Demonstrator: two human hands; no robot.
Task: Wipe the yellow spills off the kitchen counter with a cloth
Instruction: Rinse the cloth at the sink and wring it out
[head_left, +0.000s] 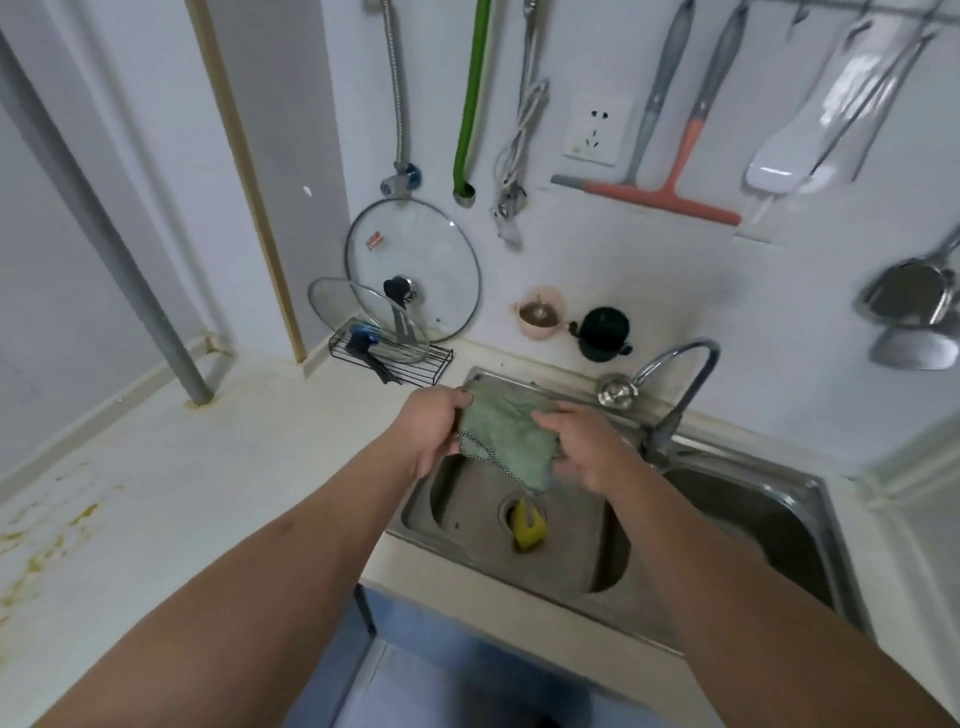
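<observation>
A green cloth (506, 431) with a checked edge hangs over the left sink basin (467, 519), held between both hands. My left hand (434, 431) grips its left side and my right hand (582, 447) grips its right side. Yellow spills (47, 540) speckle the white counter (218, 467) at the far left, well away from the cloth. Fainter yellow stains ring the base of the grey pipe (200, 400).
A yellow sponge (529, 527) lies at the basin drain. The faucet (675, 379) arches between the two basins. A wire rack with glass lids (410, 280) stands at the back of the counter. Two cups (571, 319), squeegees and utensils hang on the wall.
</observation>
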